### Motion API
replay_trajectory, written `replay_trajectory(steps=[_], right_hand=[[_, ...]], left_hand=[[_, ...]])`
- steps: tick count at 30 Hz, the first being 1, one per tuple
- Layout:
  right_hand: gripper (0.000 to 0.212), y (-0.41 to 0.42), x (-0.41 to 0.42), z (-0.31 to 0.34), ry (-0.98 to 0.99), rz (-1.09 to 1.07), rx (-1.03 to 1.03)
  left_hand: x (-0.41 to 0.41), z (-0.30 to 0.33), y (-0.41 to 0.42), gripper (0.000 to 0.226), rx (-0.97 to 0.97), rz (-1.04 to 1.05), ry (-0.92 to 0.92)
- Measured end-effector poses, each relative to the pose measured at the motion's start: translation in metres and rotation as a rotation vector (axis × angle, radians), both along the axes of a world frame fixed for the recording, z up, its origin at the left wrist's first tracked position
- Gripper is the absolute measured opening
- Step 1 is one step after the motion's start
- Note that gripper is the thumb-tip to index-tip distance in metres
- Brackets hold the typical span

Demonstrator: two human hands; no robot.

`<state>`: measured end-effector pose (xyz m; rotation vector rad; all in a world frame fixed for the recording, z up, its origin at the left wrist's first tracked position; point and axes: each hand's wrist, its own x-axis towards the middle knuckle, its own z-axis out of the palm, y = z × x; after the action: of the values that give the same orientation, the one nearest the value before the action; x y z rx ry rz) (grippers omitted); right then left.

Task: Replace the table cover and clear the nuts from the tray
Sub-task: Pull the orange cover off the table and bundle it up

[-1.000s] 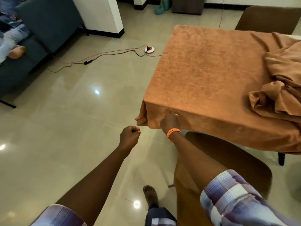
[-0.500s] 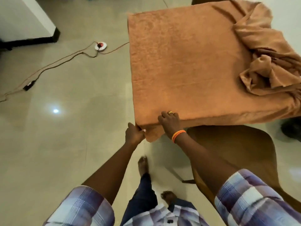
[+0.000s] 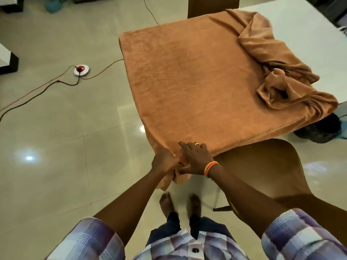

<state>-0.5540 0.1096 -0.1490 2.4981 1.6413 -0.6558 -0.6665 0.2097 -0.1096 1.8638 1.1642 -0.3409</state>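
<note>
An orange-brown table cover [image 3: 191, 87] lies spread flat over the near part of a white table [image 3: 308, 34], with its far right end bunched in a heap [image 3: 281, 79]. At the table's near left corner my left hand [image 3: 164, 162] is closed on the hanging corner of the cover. My right hand [image 3: 195, 158], with a ring and orange wristbands, lies over the same corner, fingers on the cloth and thumb pinching the fold. No tray or nuts are in view.
A brown chair [image 3: 266, 169] stands at the table's near edge, right beside my right arm; another chair back [image 3: 212, 6] is at the far side. A red-and-white socket [image 3: 81, 69] with cables lies on the tiled floor to the left. My bare feet [image 3: 178, 201] stand below.
I have stepped closer to the corner, and my view now looks down on it. My left hand went from free to gripping the cover's corner, and both hands now bunch it together.
</note>
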Motion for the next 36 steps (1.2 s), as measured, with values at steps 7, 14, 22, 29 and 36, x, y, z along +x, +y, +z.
replay_trajectory(steps=[7,14,22,29,36], right_hand=[[0.017,0.013,0.05,0.034,0.217,-0.593,0.419],[0.027,0.035,0.185,0.098,-0.123,-0.529,0.54],[0.064,0.026,0.22,0.022,-0.306,-0.135,0.446],[0.066,-0.02,0.234,-0.01,-0.071,-0.085,0.37],[0.151,-0.1,0.399,0.023,0.001,-0.984,0.228]], left_hand=[[0.091,0.039,0.022,0.029,-0.472,0.114,-0.525],[0.109,-0.004,0.045,0.078,0.05,-0.401,-0.096],[0.164,-0.021,0.027,0.063,0.155,-0.373,-0.354],[0.232,-0.011,0.016,0.089,0.829,-0.727,-0.023],[0.294,-0.029,-0.002,0.143,0.633,-0.788,0.27]])
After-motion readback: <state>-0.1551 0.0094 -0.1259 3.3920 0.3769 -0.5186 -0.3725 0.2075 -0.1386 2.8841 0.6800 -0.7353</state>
